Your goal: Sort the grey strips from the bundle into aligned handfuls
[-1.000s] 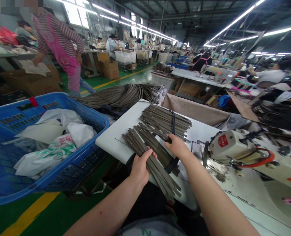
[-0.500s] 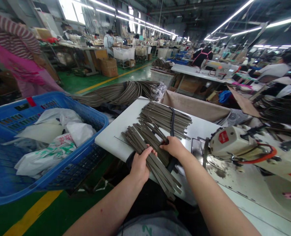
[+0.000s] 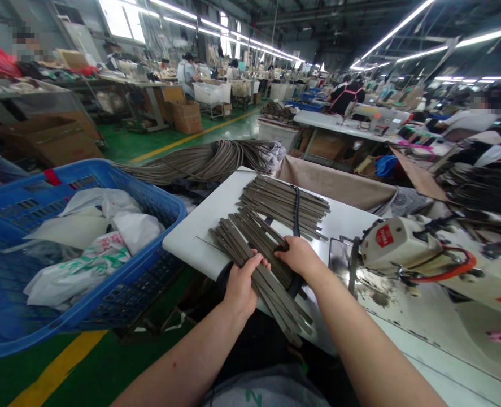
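My left hand (image 3: 242,285) is closed around a bundle of flat grey-brown strips (image 3: 281,302), which slants over the table's near edge. Beside it, my right hand (image 3: 301,257) has its fingertips closed at the edge of a second pile of strips (image 3: 261,237), pinching a strip there. Part of its grip is hidden behind the hand. Farther back, a third group of strips (image 3: 271,198) lies on the white tabletop (image 3: 203,220). A black strap (image 3: 296,209) runs across that group.
To the left stands a blue basket (image 3: 148,192) holding white plastic bags (image 3: 81,271). On the right is a sewing machine (image 3: 406,249). Beyond the table lie a long bundle of strips (image 3: 191,161) and a beige cloth-lined bin (image 3: 335,183). Several people work in the background.
The strip that my right hand held raised has come down onto the middle pile. My left hand stays put. A person in striped sleeves at the left has mostly moved out of view.
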The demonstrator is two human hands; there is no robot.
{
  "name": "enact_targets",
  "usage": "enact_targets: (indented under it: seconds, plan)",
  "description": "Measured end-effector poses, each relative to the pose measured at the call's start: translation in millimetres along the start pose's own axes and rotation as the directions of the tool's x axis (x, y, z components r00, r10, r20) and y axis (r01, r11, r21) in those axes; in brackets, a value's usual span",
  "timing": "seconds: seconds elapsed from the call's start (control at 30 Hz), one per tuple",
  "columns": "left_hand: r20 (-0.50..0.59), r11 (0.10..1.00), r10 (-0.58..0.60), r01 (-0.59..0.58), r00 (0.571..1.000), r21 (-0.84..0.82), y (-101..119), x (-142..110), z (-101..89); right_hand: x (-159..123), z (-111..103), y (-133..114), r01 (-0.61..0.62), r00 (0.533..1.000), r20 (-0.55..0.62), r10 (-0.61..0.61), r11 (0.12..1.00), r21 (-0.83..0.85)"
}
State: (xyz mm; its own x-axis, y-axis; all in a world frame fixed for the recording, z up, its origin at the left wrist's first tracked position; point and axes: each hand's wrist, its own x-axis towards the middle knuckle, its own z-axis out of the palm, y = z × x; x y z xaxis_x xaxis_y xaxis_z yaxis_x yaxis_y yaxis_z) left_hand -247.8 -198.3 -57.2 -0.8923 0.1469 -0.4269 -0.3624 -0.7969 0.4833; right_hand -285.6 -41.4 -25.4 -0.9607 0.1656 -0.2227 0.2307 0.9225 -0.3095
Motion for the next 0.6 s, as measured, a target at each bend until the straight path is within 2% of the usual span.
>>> enact_targets:
  seconds: [0.6]
  plan:
    - [0.001,1.000,-0.010,0.010,1.000,-0.018,0.2,-0.5,-0.5,3.6,-4.1,7.4,0.007,0.999,-0.041,-0.005,0.999,0.052]
